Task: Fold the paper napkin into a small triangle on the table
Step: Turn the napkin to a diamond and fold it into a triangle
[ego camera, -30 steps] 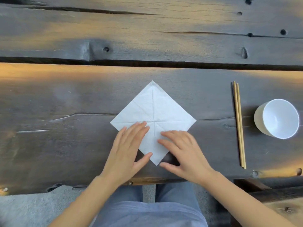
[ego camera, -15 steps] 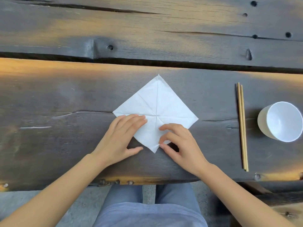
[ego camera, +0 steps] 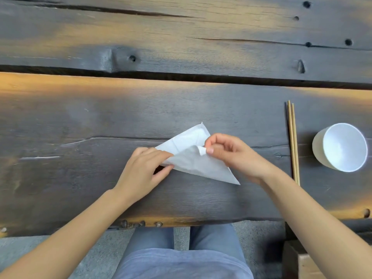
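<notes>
Thin white paper napkin [ego camera: 193,158] at table [ego camera: 80,117] centre, half-folded, creased. My right hand [ego camera: 231,154] pinches its lifted corner; left hand [ego camera: 145,168] pinches the 9 o'clock corner. Wooden chopsticks [ego camera: 292,141], round white cup [ego camera: 340,147] at 3 o'clock.

We see a dark, weathered plank desk [ego camera: 100,117] with knots, cracks and a gap between boards, warm light across it, and grey speckled floor [ego camera: 96,250] below.

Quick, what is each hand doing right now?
Left hand: closed, pinching the left corner of the paper napkin.
Right hand: closed, pinching a lifted napkin corner between thumb and fingers.
</notes>
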